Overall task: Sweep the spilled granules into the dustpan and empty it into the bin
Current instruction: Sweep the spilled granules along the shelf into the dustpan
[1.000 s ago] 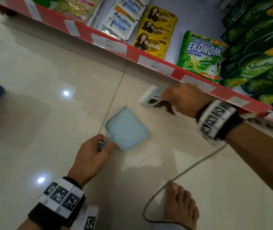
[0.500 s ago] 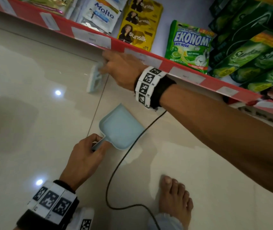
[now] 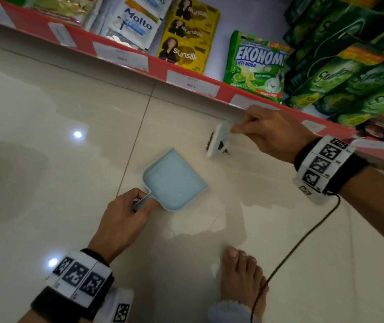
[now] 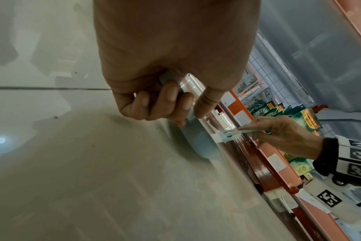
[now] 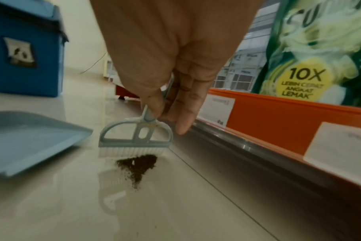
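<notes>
A light blue dustpan (image 3: 174, 180) lies on the glossy floor, and my left hand (image 3: 125, 217) grips its short handle (image 3: 142, 202). Right of the pan's mouth, my right hand (image 3: 272, 134) pinches the handle of a small light blue hand brush (image 3: 220, 139) with white bristles touching the floor. Dark brown granules (image 3: 210, 141) lie in a thin line beside the brush and in a small heap (image 5: 139, 163) at the bristles (image 5: 132, 151). In the right wrist view the dustpan (image 5: 31, 140) sits left of the brush (image 5: 136, 137), apart from the granules. A blue bin (image 5: 25, 48) stands behind the pan.
A red shelf edge (image 3: 186, 78) with price labels runs close behind the brush, stocked with sachets and green pouches (image 3: 256, 64). My bare foot (image 3: 242, 276) stands on the floor below the pan, with a thin cable (image 3: 303, 243) trailing from the right wrist.
My right hand swung the brush from far left near the shelf back to the right, down onto the granules. The left hand kept its hold on the dustpan handle.
</notes>
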